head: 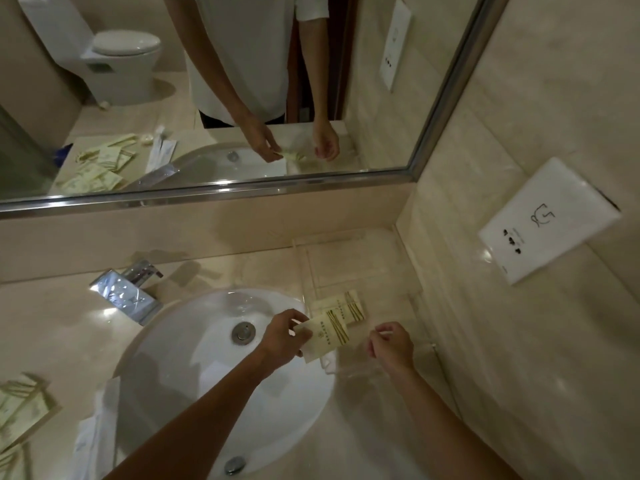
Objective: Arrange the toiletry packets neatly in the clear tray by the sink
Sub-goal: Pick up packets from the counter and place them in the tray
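A clear tray (363,268) sits on the counter right of the sink, against the side wall. Inside it lies a cream toiletry packet (349,306) with gold lines, flat near the tray's left side. My left hand (284,336) is shut on another cream packet (325,336), held just above the tray's near left edge and overlapping the lying packet. My right hand (391,344) hovers over the tray's near right part, fingers curled and pinched, with nothing visible in them. A pile of more packets (20,410) lies at the far left of the counter.
The white oval sink (194,368) with its drain fills the middle; a chrome faucet (128,289) stands behind it. White wrapped items (93,434) lie left of the basin. A white wall socket plate (547,220) is on the right wall. The mirror above reflects the counter.
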